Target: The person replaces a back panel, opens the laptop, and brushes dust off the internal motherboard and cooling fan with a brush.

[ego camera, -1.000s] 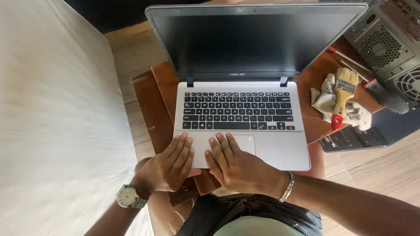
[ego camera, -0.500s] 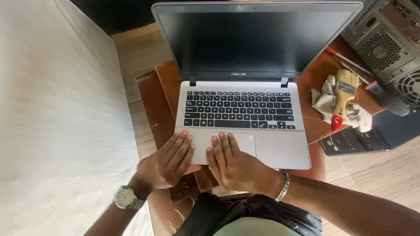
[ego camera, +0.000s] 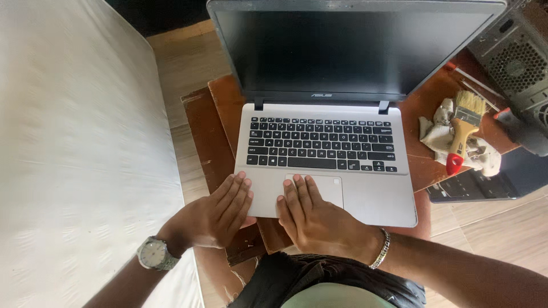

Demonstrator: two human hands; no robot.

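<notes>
Since the earlier frame almost nothing is shifting: our hands are staying where they were on the laptop [ego camera: 326,165]. We are resting our left hand [ego camera: 220,212] flat on the palm rest, left of the touchpad [ego camera: 319,188], fingers stretched out and holding nothing. Our right hand [ego camera: 311,214] is lying open over the touchpad itself, fingertips [ego camera: 297,181] touching its upper left part, also gripping nothing. The laptop is sitting open on the brown table [ego camera: 222,108], its screen dark. To the right a brush [ego camera: 463,128] is lying on a crumpled rag [ego camera: 436,134], beside a computer case [ego camera: 516,57]; a white bed [ego camera: 74,154] is lying along the left. We judge we are feeling over the touchpad; any further touch calls for light pressure only.
</notes>
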